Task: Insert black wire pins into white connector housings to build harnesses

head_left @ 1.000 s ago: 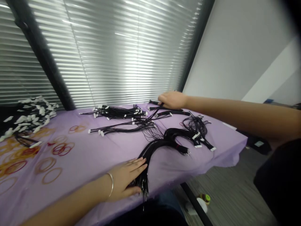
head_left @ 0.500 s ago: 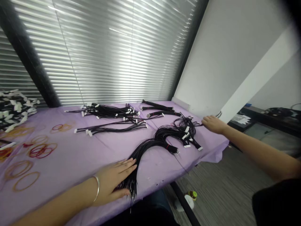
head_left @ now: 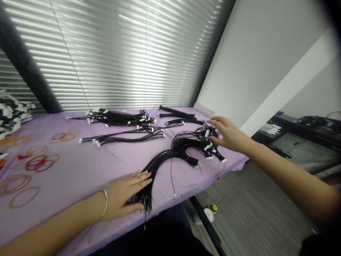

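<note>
Head view: my left hand (head_left: 125, 193) lies open, fingers together, against the loose ends of a curved bundle of black wires (head_left: 162, 164) on the lilac tablecloth (head_left: 80, 185), while my right hand (head_left: 230, 137), fingers spread, hangs just beside a tangle of white-tipped wire leads (head_left: 198, 142).

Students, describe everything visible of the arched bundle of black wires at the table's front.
Thin, glossy black wires arch in a bundle across the lilac tablecloth. A red mark sits near the far end, which shows metal tips. One strand strays loose. The near end hangs at the table edge, against the left hand.
</note>
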Action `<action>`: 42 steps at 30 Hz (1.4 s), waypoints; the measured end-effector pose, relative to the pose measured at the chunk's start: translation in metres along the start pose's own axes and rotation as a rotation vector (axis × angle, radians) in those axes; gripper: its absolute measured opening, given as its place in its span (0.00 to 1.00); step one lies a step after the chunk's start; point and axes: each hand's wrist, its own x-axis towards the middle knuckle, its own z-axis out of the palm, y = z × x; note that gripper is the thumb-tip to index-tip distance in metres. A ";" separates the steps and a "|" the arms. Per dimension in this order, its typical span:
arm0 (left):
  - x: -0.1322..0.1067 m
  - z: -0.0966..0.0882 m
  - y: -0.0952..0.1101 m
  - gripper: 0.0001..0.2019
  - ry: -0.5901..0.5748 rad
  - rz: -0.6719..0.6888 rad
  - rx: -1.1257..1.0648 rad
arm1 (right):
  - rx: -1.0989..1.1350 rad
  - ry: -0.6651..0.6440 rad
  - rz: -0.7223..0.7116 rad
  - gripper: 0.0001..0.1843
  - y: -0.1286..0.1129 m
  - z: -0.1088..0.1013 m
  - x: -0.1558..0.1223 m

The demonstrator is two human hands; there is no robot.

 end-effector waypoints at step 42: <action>-0.025 -0.019 -0.049 0.19 0.656 -0.388 -0.173 | 0.442 -0.199 -0.609 0.11 -0.216 0.070 0.066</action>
